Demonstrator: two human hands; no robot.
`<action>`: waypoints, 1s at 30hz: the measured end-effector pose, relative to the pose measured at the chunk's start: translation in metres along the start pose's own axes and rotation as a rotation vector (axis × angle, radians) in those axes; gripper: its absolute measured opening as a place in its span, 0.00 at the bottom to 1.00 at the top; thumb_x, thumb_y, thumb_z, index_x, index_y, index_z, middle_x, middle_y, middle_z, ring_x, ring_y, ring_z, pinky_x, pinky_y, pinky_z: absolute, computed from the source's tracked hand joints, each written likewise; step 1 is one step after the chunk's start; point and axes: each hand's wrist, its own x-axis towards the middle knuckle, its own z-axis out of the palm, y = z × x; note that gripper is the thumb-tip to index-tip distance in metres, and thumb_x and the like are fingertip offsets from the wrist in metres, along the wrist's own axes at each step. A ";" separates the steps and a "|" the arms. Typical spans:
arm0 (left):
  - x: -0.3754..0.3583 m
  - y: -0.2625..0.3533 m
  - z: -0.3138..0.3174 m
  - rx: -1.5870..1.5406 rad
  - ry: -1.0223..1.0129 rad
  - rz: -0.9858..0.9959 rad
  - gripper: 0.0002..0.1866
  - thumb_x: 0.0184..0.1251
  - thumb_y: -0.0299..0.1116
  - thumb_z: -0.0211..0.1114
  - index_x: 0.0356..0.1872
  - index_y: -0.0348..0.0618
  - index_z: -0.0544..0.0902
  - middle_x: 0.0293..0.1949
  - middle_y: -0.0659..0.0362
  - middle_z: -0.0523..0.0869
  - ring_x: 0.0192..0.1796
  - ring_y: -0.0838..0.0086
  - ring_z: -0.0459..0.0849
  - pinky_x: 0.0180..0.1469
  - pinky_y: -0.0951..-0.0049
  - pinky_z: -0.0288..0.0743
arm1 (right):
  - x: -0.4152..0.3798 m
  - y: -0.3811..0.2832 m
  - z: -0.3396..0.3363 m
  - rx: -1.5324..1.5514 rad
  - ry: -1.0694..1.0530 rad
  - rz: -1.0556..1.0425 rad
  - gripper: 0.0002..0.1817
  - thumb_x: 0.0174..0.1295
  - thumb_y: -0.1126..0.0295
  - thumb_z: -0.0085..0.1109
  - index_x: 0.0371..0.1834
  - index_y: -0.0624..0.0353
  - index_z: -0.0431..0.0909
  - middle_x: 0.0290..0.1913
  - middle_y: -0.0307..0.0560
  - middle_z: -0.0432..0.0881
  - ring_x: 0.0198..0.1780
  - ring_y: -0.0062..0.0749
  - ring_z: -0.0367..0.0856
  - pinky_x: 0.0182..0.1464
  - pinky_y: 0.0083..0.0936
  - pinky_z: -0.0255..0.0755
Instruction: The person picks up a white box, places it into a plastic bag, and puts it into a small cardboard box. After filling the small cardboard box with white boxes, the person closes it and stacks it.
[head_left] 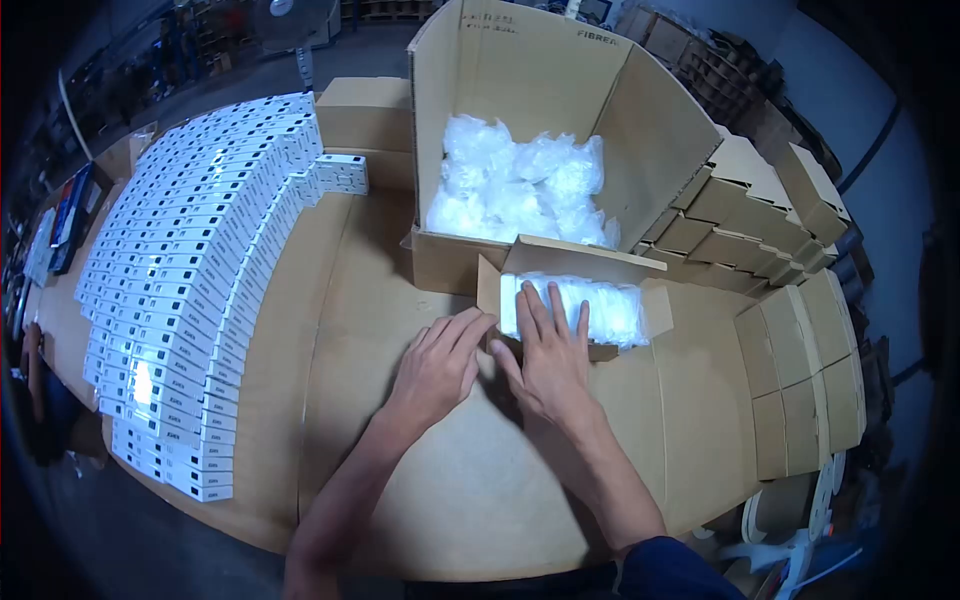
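Note:
A small open cardboard box stands near the middle of the table with its flaps up. Plastic-wrapped white items fill it in a row. My right hand lies on the left part of these items, its fingers spread. Beside the box's left end is my left hand, fingers bent and close together, the fingertips near the box's front left corner. Nothing can be seen in its grasp, though its palm side is hidden.
Behind the small box, a large open carton holds clear plastic bags. Stacked white boxes cover the table's left side. Folded cardboard boxes are piled at the right back, with more cartons at the right edge.

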 end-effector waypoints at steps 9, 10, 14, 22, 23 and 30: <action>-0.002 0.014 0.006 -0.051 0.046 -0.085 0.25 0.65 0.21 0.67 0.64 0.40 0.78 0.61 0.45 0.80 0.59 0.51 0.83 0.60 0.57 0.80 | -0.007 0.007 -0.009 0.115 0.058 -0.015 0.43 0.71 0.42 0.58 0.77 0.67 0.66 0.79 0.63 0.66 0.85 0.61 0.50 0.79 0.76 0.33; -0.003 0.014 0.012 -0.097 0.080 -0.083 0.24 0.68 0.25 0.69 0.64 0.39 0.74 0.60 0.48 0.79 0.54 0.55 0.84 0.55 0.57 0.80 | -0.016 0.007 -0.018 0.197 0.090 0.009 0.40 0.70 0.46 0.61 0.75 0.66 0.68 0.77 0.63 0.68 0.84 0.61 0.53 0.78 0.76 0.34; -0.005 0.031 0.028 -0.423 0.198 -0.432 0.21 0.72 0.31 0.70 0.58 0.34 0.72 0.54 0.48 0.80 0.50 0.60 0.85 0.57 0.62 0.81 | -0.071 0.040 -0.008 0.551 0.767 0.475 0.17 0.67 0.71 0.66 0.56 0.65 0.77 0.48 0.51 0.83 0.48 0.40 0.80 0.57 0.37 0.74; 0.030 0.026 0.056 -0.232 0.240 -0.534 0.17 0.79 0.37 0.60 0.45 0.26 0.78 0.38 0.38 0.86 0.44 0.43 0.86 0.47 0.51 0.78 | -0.048 0.158 0.005 1.121 0.487 0.704 0.19 0.75 0.61 0.60 0.51 0.72 0.81 0.46 0.57 0.88 0.47 0.37 0.87 0.50 0.36 0.79; 0.029 0.027 0.056 -0.208 0.216 -0.580 0.17 0.78 0.36 0.60 0.45 0.26 0.78 0.38 0.38 0.86 0.44 0.43 0.86 0.47 0.51 0.78 | -0.043 0.165 0.007 0.973 0.397 0.727 0.21 0.76 0.59 0.58 0.50 0.72 0.81 0.45 0.61 0.89 0.48 0.43 0.88 0.51 0.38 0.78; 0.000 0.043 0.048 -0.354 0.206 -0.736 0.21 0.74 0.38 0.62 0.59 0.32 0.77 0.45 0.40 0.89 0.49 0.46 0.89 0.54 0.52 0.80 | -0.063 0.154 -0.030 0.662 0.210 0.568 0.24 0.77 0.56 0.50 0.48 0.72 0.83 0.43 0.73 0.87 0.52 0.64 0.87 0.56 0.48 0.76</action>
